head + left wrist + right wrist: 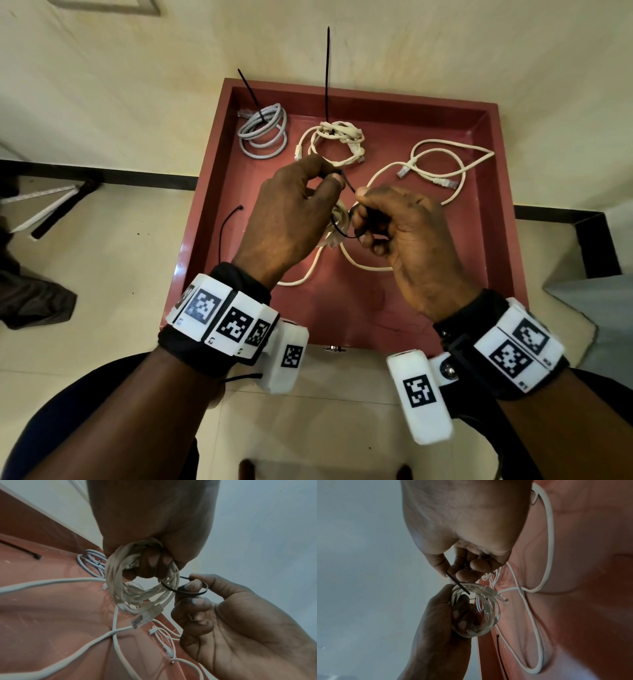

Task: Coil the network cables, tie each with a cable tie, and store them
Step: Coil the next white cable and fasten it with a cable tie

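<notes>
Progress check, landmark = red tray (493, 144) on the floor.

Done, by the look of it: two cables coiled and tied, both at the tray's far end. Grey coil (263, 132) in the far-left corner, black tie tail sticking up past the rim. Cream coil (337, 140) just right of it, its tie tail standing straight up.

Not started: one loose cream cable (442, 164) sprawled over the tray's right half, uncoiled, both plugs lying free. A spare black cable tie (226, 222) arcs over the tray's left rim, likely for that one.

In hand: third coil (142, 582), held above the tray's middle. Left hand (291, 212) has its fingers curled through the coil, gripping it. Right hand (407, 233) pinches a black cable tie (190, 592) looped around the coil's strands. The tie's free tail (458, 584) is not yet fed through the head as far as I can tell; the loop looks slack.

Left: close and cinch this tie, set the coil down, then coil and tie the last cable. Roughly past halfway.
</notes>
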